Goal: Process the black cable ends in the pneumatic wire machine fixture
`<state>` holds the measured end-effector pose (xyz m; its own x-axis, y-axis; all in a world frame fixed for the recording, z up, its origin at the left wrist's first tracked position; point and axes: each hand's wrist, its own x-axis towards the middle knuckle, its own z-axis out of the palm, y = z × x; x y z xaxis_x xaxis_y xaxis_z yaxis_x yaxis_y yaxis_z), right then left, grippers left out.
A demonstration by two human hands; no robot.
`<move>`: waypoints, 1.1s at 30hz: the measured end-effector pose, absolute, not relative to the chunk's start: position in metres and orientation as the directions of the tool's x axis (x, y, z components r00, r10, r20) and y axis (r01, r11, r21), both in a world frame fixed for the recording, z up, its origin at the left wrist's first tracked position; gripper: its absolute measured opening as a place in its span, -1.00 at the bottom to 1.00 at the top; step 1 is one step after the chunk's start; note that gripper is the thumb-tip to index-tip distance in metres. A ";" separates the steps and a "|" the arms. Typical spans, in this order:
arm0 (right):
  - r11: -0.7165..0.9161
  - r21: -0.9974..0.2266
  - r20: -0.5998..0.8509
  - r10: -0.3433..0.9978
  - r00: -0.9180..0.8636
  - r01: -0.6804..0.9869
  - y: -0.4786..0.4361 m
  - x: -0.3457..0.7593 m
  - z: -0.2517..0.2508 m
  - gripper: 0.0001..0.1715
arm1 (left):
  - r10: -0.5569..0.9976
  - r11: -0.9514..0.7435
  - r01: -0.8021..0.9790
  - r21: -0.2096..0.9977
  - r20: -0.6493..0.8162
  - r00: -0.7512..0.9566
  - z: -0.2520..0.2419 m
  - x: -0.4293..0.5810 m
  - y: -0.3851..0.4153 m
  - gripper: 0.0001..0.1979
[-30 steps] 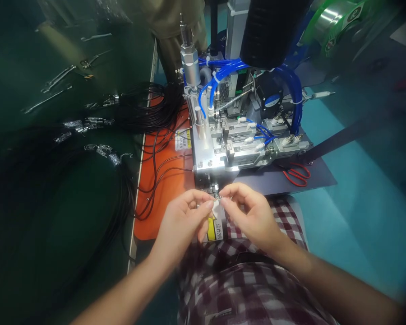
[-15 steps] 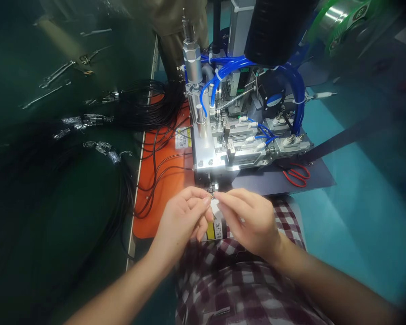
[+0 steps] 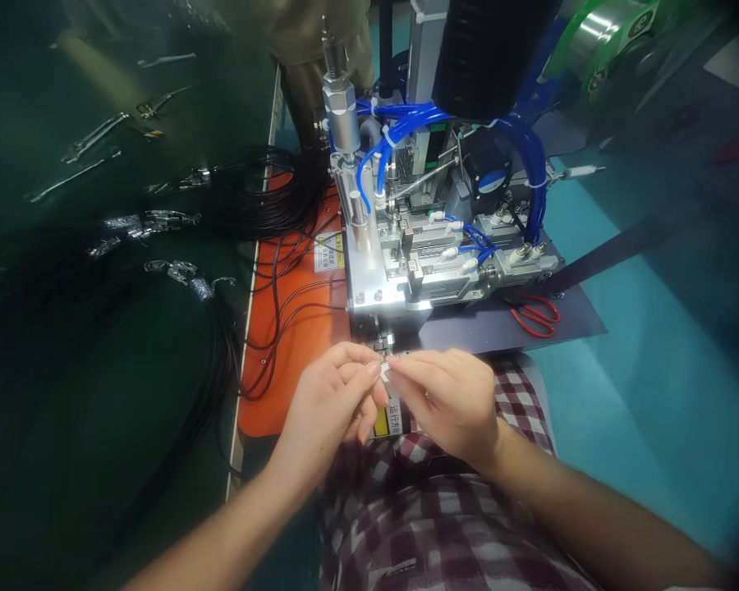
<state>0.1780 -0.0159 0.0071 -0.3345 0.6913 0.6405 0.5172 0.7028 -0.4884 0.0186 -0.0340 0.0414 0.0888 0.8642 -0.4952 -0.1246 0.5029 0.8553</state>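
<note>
In the head view, my left hand (image 3: pixel 336 398) pinches thumb against index finger at the front of a metal machine (image 3: pixel 400 283). Its other fingers curl loosely beneath. Facing it, my right hand (image 3: pixel 452 394) is pinched too, its fingertips almost meeting those of the left. Something tiny lies between the two pinches, too small to name. Just behind the fingertips is a small metal fixture (image 3: pixel 383 341) at the machine's front edge. A white, yellow and black label (image 3: pixel 394 417) shows below, partly covered by both hands.
Black cables (image 3: pixel 277 205) with shiny wrapped ends lie on the left, over an orange board (image 3: pixel 289 353). Red-handled scissors or snips (image 3: pixel 535 317) rest on the dark base plate to the right. Blue air tubes (image 3: pixel 415 119) arch above the machine. A green-rimmed wire spool (image 3: pixel 609 33) stands at upper right.
The whole view has shifted slightly, so the machine sits a little further left. My right hand's fingertips have dipped slightly and closed in on the left's; both pinches persist.
</note>
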 end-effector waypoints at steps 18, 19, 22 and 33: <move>0.721 -0.424 0.661 0.660 -0.357 0.548 -0.015 0.182 0.006 -0.80 | 0.864 0.504 -0.116 0.856 -0.496 0.090 0.042 0.018 -0.035 -0.81; 0.730 -0.406 0.671 0.646 -0.363 0.549 -0.015 0.183 0.006 -0.80 | 0.864 0.502 -0.112 0.857 -0.495 0.090 0.042 0.018 -0.035 -0.81; 0.752 -0.380 0.689 0.618 -0.379 0.538 -0.015 0.186 0.006 -0.77 | 0.869 0.495 -0.110 0.862 -0.488 0.086 0.042 0.019 -0.036 -0.80; 0.553 -0.702 0.525 0.827 -0.198 0.449 -0.016 0.174 0.008 -0.92 | 0.889 0.458 -0.083 0.885 -0.454 0.063 0.040 0.018 -0.037 -0.82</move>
